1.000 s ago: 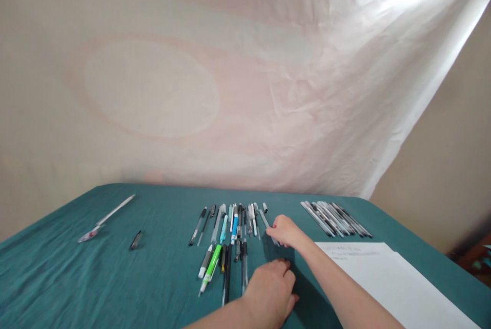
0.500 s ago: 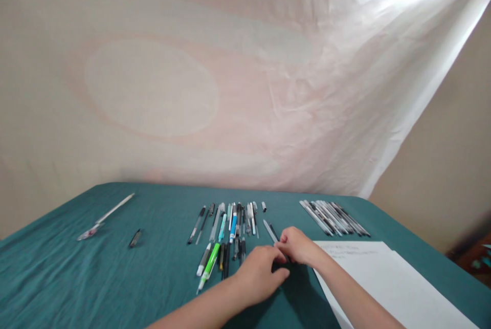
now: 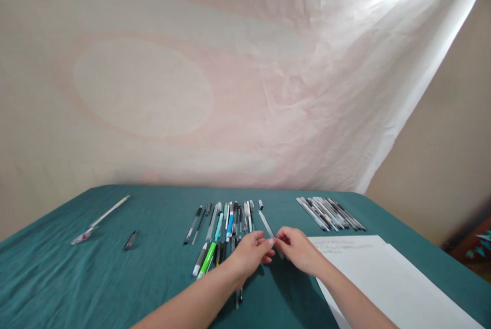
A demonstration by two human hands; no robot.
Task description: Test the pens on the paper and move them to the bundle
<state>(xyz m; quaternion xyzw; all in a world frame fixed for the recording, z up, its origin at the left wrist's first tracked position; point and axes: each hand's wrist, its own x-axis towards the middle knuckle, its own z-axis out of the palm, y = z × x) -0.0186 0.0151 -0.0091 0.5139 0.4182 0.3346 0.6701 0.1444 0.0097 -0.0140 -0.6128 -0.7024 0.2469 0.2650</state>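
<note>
A slim pale-grey pen (image 3: 266, 223) lies slanted away from me, its near end between my hands. My right hand (image 3: 297, 250) is closed in a pinch on that near end. My left hand (image 3: 251, 253) is closed, its thumb and fingertips meeting at the same pen from the left. Beneath my left wrist pokes the end of another, dark and clear pen (image 3: 238, 295); whether the left hand's curled fingers hold it is hidden. Just left of my hands are a bright green pen (image 3: 207, 260) and a grey-white pen (image 3: 200, 259). A small pen cap (image 3: 261, 204) lies beyond.
Several mixed pens (image 3: 230, 221) lie in a row behind my left hand. More grey and black pens (image 3: 330, 214) are lined up at the right, behind white paper sheets (image 3: 368, 272). A short dark pen cap (image 3: 130, 240) and a long white stick (image 3: 109, 214) lie left.
My left hand has moved up and left onto the pale pen. The dark pen beside the pale one no longer shows there; a pen end now shows under my left wrist. The view shifted slightly.
</note>
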